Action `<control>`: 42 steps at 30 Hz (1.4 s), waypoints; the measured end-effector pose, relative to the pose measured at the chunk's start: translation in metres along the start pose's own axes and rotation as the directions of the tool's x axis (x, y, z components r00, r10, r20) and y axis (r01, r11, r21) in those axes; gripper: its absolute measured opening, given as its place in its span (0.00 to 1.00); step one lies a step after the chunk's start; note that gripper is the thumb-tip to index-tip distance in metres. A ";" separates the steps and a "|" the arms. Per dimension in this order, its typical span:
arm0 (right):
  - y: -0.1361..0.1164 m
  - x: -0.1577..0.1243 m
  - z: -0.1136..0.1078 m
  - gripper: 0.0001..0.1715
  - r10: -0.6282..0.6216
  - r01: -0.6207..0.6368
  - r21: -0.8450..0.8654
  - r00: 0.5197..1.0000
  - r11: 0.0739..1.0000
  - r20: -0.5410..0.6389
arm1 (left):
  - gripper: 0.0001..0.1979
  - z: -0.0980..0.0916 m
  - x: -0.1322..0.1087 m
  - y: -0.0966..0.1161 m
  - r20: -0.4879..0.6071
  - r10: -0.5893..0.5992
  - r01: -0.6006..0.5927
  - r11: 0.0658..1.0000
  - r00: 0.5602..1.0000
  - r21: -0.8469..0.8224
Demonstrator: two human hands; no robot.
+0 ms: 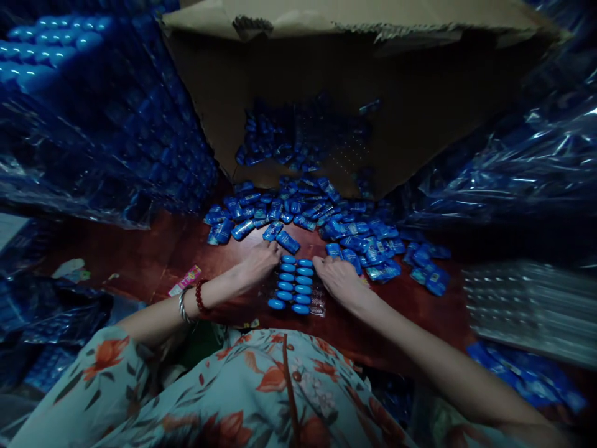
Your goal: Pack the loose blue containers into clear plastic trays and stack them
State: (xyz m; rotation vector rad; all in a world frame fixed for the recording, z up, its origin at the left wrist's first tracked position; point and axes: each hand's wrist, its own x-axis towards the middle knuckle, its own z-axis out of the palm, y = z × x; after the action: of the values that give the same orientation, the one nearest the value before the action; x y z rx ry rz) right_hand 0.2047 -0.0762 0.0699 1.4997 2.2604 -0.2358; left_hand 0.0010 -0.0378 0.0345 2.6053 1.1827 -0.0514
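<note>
Glossy blue oval pieces (pixel 304 280) lie in two columns on a clear plastic tray (pixel 318 305) in front of me. At the upper left of these columns is my left hand (pixel 262 261), fingers curled together, close below a blue printed packet (pixel 272 231). Another blue packet (pixel 288 241) rests just above the columns. My right hand (pixel 336 277) is at the upper right of the columns, its bent fingertips beside the top oval piece. Both hands look closed. What sits between their fingertips is too small and dark to make out.
Blue packets (pixel 368 239) are heaped across the red-brown table (pixel 153 249) and into an open cardboard box (pixel 200 93). Plastic-wrapped stacks of blue pieces (pixel 93 124) rise at left. Clear trays (pixel 527 305) are stacked at right. A pink wrapper (pixel 185 280) lies at left.
</note>
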 end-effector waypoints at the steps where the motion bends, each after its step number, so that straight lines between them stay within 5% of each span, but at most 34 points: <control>1: -0.002 0.002 -0.001 0.15 -0.012 0.012 0.008 1.000 1.000 -0.001 | 0.16 0.003 0.000 0.005 0.025 -0.014 0.012 0.999 1.000 0.045; 6: -0.001 0.001 0.002 0.17 -0.004 0.003 0.044 1.000 0.999 0.019 | 0.16 0.011 -0.008 0.013 0.058 -0.072 0.066 0.992 0.996 0.104; 10: 0.024 -0.011 -0.004 0.19 -0.062 0.053 0.125 0.996 0.991 0.068 | 0.13 -0.002 -0.018 -0.015 -0.049 -0.030 0.023 0.988 0.998 -0.154; 12: 0.038 -0.010 -0.011 0.22 -0.073 0.070 0.217 0.997 0.974 0.003 | 0.15 -0.011 -0.018 -0.033 -0.128 -0.042 -0.001 0.948 0.991 -0.318; 16: 0.032 0.026 -0.022 0.21 0.023 0.063 0.350 0.972 0.935 -0.234 | 0.17 -0.010 0.004 -0.046 -0.209 -0.351 0.253 0.887 0.913 -0.386; 19: 0.006 0.070 -0.021 0.19 -0.028 0.122 0.379 0.969 0.917 -0.245 | 0.18 0.006 0.030 -0.039 -0.164 -0.501 0.447 0.850 0.850 -0.280; 22: -0.006 0.100 -0.018 0.19 -0.065 0.153 0.388 0.971 0.909 -0.230 | 0.16 0.018 0.037 -0.036 -0.146 -0.501 0.451 0.849 0.853 -0.275; 25: 0.007 0.094 -0.016 0.19 -0.065 0.176 0.420 0.962 0.890 -0.265 | 0.12 0.021 0.012 -0.044 -0.214 -0.476 0.388 0.853 0.853 -0.349; 27: 0.024 0.068 -0.011 0.18 0.004 0.221 0.545 0.924 0.809 -0.382 | 0.11 0.020 -0.021 -0.050 -0.276 -0.442 0.307 0.855 0.854 -0.419; 29: 0.039 0.030 0.001 0.17 0.170 0.269 0.754 0.878 0.599 -0.448 | 0.11 0.018 -0.059 -0.051 -0.306 -0.417 0.239 0.844 0.856 -0.481; 32: 0.044 -0.028 0.031 0.17 0.337 0.197 0.958 0.905 0.206 -0.259 | 0.13 0.018 -0.106 -0.035 -0.260 -0.434 0.246 0.809 0.863 -0.534; 34: 0.034 -0.054 0.053 0.15 0.423 0.173 0.975 0.880 0.136 -0.215 | 0.14 0.022 -0.119 -0.018 -0.240 -0.468 0.267 0.778 0.850 -0.569; 39: -0.005 -0.058 0.090 0.16 0.549 0.118 0.933 0.780 0.341 -0.300 | 0.15 0.043 -0.094 0.012 -0.351 -0.570 0.275 0.738 0.743 -0.616; 42: -0.013 -0.046 0.099 0.13 0.495 0.144 0.849 0.758 0.508 -0.425 | 0.10 0.051 -0.075 0.011 -0.440 -0.414 0.190 0.863 0.796 -0.468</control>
State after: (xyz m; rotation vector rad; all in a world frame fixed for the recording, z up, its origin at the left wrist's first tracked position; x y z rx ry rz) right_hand 0.2326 -0.1558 -0.0011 2.6825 2.5638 -1.0730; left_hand -0.0371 -0.1132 -0.0009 2.0808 1.5885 0.8156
